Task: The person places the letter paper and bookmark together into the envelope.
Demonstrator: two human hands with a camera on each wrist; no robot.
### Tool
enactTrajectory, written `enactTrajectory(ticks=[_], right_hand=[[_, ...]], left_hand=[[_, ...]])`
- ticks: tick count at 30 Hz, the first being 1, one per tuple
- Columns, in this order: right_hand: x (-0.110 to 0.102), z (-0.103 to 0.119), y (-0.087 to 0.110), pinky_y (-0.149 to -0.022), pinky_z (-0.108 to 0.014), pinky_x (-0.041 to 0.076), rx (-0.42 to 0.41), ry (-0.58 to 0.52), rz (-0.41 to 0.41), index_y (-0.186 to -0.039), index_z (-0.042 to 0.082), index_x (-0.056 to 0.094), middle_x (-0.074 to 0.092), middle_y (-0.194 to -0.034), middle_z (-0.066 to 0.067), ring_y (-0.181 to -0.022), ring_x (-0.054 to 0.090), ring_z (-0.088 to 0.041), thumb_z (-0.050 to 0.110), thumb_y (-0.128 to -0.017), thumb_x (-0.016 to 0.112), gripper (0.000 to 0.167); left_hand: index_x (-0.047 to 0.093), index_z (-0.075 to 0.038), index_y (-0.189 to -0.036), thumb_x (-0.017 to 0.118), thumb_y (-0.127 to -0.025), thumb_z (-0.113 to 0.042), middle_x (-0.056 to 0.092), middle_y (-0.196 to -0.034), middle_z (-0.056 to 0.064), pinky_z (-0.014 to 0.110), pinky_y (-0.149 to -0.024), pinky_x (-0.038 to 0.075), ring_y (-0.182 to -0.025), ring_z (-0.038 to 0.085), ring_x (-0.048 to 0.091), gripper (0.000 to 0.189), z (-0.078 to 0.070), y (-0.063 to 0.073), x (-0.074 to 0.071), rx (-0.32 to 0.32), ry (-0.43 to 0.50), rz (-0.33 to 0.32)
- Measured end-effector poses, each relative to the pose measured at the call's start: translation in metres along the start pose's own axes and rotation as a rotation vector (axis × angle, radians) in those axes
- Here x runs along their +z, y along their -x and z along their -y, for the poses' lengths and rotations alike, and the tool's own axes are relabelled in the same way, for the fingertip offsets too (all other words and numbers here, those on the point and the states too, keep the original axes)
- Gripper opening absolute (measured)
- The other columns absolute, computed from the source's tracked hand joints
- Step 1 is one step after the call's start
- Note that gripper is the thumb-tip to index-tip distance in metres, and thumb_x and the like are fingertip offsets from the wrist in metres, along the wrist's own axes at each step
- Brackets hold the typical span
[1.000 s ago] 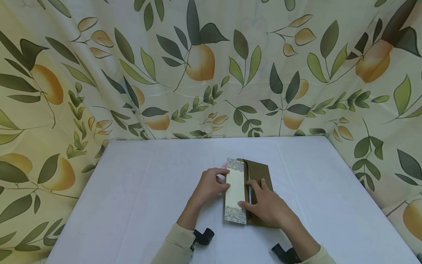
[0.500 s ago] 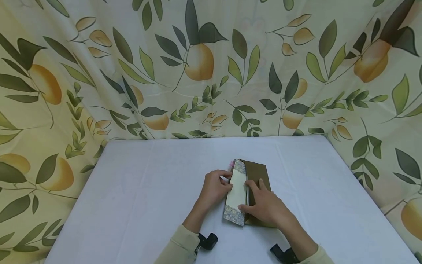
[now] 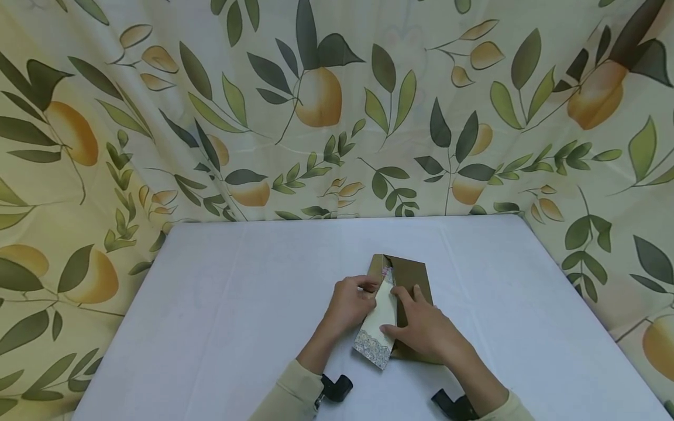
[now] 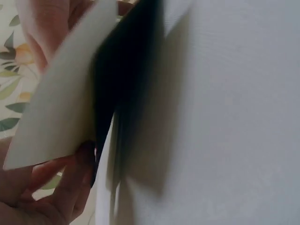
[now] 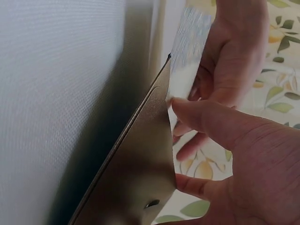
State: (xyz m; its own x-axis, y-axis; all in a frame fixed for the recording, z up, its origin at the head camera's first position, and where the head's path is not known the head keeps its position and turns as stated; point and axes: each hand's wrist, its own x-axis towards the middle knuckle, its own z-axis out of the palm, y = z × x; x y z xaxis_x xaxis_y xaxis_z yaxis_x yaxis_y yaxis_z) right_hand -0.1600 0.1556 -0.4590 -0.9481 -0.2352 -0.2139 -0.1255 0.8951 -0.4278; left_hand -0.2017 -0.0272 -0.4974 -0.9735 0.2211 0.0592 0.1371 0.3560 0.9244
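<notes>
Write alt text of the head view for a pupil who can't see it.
A left hand and right hand touch a tilted cream card, patterned at its lower end, overlapping a brown folder on a white table. A fruit-print cloth hangs behind.

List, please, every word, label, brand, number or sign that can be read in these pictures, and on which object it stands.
None: no readable text in any view.
Cream card: a fine patterned border, no letters discernible.
Brown folder: no visible text.
Curtain: fruit-and-leaf print only.
</notes>
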Motion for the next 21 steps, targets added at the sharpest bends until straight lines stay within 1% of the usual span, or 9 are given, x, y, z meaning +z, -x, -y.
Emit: enactTrajectory(ticks=[3,5,9,12,14,16,19,21], right_hand=[[-0.001,-0.001,0.001,-0.076,-0.067,0.052,-0.009,-0.010,-0.003,-0.150,0.012,0.044,0.026,-0.151,-0.047,-0.102,0.063,-0.059,0.049,-0.086,0.082,0.083],[-0.001,-0.001,0.001,-0.075,-0.066,0.053,-0.013,-0.016,-0.005,-0.150,0.012,0.045,0.027,-0.151,-0.047,-0.101,0.064,-0.058,0.048,-0.086,0.082,0.082],[-0.001,-0.001,0.001,-0.074,-0.066,0.053,-0.013,-0.017,-0.007,-0.150,0.013,0.045,0.026,-0.152,-0.047,-0.101,0.063,-0.059,0.048,-0.086,0.083,0.083],[-0.001,-0.001,0.001,-0.072,-0.065,0.053,-0.012,-0.017,-0.007,-0.149,0.014,0.046,0.026,-0.151,-0.048,-0.099,0.064,-0.058,0.048,-0.085,0.083,0.081],[-0.001,-0.001,0.001,-0.072,-0.064,0.054,-0.013,-0.018,-0.007,-0.149,0.013,0.046,0.026,-0.151,-0.048,-0.097,0.065,-0.057,0.047,-0.085,0.083,0.081],[0.000,-0.001,0.001,-0.071,-0.064,0.054,-0.012,-0.019,-0.006,-0.148,0.013,0.046,0.026,-0.152,-0.048,-0.096,0.066,-0.056,0.047,-0.085,0.083,0.081],[0.000,0.000,0.000,-0.073,-0.065,0.054,-0.007,-0.015,-0.004,-0.148,0.011,0.046,0.025,-0.152,-0.047,-0.098,0.065,-0.057,0.048,-0.085,0.083,0.082],[0.000,0.001,0.000,-0.075,-0.066,0.053,-0.003,-0.013,-0.001,-0.149,0.011,0.046,0.025,-0.153,-0.047,-0.101,0.064,-0.059,0.049,-0.085,0.083,0.083]], left_hand=[[0.080,-0.003,-0.105,0.069,-0.085,0.008,0.074,-0.091,0.001,0.022,-0.065,0.053,-0.074,0.005,0.064,0.026,-0.001,0.001,0.001,0.001,-0.024,0.094],[0.081,-0.003,-0.100,0.071,-0.084,0.008,0.075,-0.088,0.000,0.022,-0.065,0.053,-0.074,0.005,0.065,0.022,-0.002,0.002,-0.001,-0.009,-0.021,0.139],[0.083,-0.006,-0.097,0.076,-0.083,0.008,0.074,-0.085,-0.002,0.024,-0.063,0.052,-0.074,0.008,0.063,0.020,-0.002,0.001,-0.005,-0.063,-0.021,0.208],[0.083,-0.008,-0.094,0.078,-0.083,0.008,0.074,-0.085,-0.003,0.024,-0.062,0.051,-0.074,0.009,0.062,0.020,-0.003,0.001,-0.007,-0.093,-0.030,0.236],[0.084,-0.008,-0.094,0.078,-0.084,0.008,0.074,-0.086,-0.002,0.024,-0.061,0.050,-0.074,0.009,0.060,0.019,-0.004,0.001,-0.008,-0.093,-0.045,0.229],[0.084,-0.007,-0.095,0.076,-0.084,0.008,0.073,-0.085,-0.001,0.024,-0.059,0.049,-0.071,0.009,0.059,0.019,-0.005,0.001,-0.010,-0.094,-0.050,0.197],[0.083,-0.005,-0.097,0.074,-0.086,0.008,0.072,-0.086,0.003,0.024,-0.054,0.045,-0.064,0.009,0.057,0.019,-0.005,0.000,-0.012,-0.100,-0.042,0.115],[0.083,-0.003,-0.098,0.073,-0.086,0.007,0.072,-0.083,0.003,0.024,-0.051,0.043,-0.058,0.008,0.056,0.019,-0.005,-0.001,-0.013,-0.103,-0.018,0.060]])
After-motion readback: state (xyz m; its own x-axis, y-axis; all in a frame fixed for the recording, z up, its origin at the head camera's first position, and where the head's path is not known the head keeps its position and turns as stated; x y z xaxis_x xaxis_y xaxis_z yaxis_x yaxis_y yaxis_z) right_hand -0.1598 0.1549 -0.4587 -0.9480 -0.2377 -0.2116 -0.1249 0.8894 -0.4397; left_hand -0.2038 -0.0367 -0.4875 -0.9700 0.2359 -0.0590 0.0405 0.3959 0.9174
